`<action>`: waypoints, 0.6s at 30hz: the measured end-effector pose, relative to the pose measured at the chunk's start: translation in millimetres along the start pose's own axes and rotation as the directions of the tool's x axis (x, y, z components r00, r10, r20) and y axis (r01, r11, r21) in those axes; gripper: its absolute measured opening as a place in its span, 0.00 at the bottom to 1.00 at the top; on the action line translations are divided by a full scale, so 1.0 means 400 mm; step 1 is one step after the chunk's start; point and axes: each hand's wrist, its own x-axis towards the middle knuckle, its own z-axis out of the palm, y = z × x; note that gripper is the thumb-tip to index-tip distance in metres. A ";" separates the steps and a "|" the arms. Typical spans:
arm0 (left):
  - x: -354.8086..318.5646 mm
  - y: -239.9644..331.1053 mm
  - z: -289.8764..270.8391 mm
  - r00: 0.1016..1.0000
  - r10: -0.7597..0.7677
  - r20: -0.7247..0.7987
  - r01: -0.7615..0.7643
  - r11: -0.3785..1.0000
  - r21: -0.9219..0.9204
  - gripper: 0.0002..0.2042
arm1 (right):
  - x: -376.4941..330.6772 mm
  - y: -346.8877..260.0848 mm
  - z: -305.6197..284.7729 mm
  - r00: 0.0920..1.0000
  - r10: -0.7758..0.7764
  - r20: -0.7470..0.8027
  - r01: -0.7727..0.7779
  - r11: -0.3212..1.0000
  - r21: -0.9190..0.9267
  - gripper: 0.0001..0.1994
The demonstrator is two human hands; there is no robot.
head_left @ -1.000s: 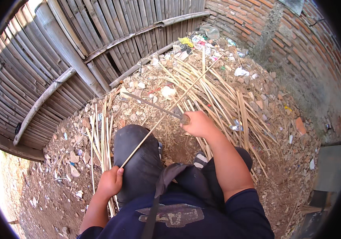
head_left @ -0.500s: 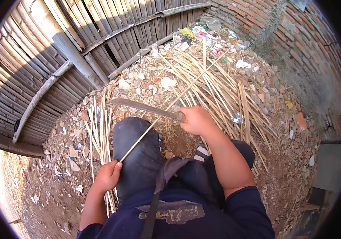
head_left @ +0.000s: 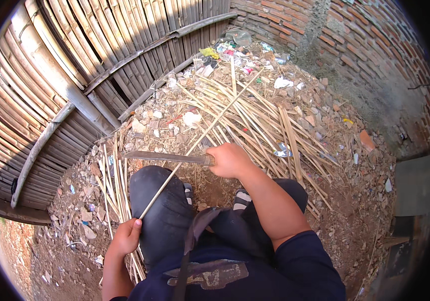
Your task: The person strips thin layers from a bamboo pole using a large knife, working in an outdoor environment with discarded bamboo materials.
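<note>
From up here I judge the work to be shaving or splitting the long bamboo strip (head_left: 195, 143), and doing it well means keeping the blade of the machete (head_left: 167, 157) at a shallow angle across the strip, drawing it away from the body and clear of the left knee (head_left: 162, 200) that the strip rests over. My left hand (head_left: 126, 236) is closed around the near end of the strip, low beside the left thigh, with the forearm coming up from the lower edge. My right hand (head_left: 231, 160) is clenched on the machete handle, wrist bent inward, forearm reaching forward over the right leg. The blade points left, crossing the strip just ahead of the knee. The strip's far end runs out over the pile of bamboo slats (head_left: 270, 120) on the rubble-strewn ground (head_left: 345, 200), toward the brick wall (head_left: 355, 45); a bamboo fence (head_left: 49, 100) stands to the left.
</note>
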 end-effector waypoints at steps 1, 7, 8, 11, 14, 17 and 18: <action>-0.001 0.011 0.001 1.000 0.003 0.002 -0.003 1.000 0.024 0.26 | 0.011 0.042 0.030 0.998 0.052 -0.046 -0.046 0.990 0.131 0.20; 0.003 0.051 -0.002 0.999 0.031 -0.010 -0.030 0.997 0.074 0.24 | 0.041 0.121 0.029 0.945 0.307 -0.110 -0.253 0.903 0.347 0.22; 0.004 0.044 -0.004 0.999 0.045 -0.014 -0.044 0.997 0.062 0.24 | 0.041 0.102 0.040 0.942 0.308 -0.137 -0.246 0.906 0.344 0.18; -0.004 0.038 -0.003 0.999 0.013 -0.030 -0.010 0.994 0.105 0.23 | 0.011 0.008 0.044 0.997 0.060 -0.041 -0.055 0.991 0.119 0.15; -0.014 0.045 0.022 0.994 0.053 -0.099 -0.035 0.983 0.181 0.22 | 0.014 0.043 0.018 0.989 0.146 0.000 -0.140 0.948 0.284 0.16; -0.007 0.075 0.025 0.986 0.106 -0.127 -0.075 0.969 0.234 0.21 | 0.051 0.228 0.048 0.919 0.358 -0.163 -0.258 0.861 0.439 0.20; -0.008 0.082 0.021 0.984 0.127 -0.128 -0.088 0.959 0.271 0.21 | 0.049 0.258 0.049 0.919 0.352 -0.176 -0.264 0.883 0.388 0.23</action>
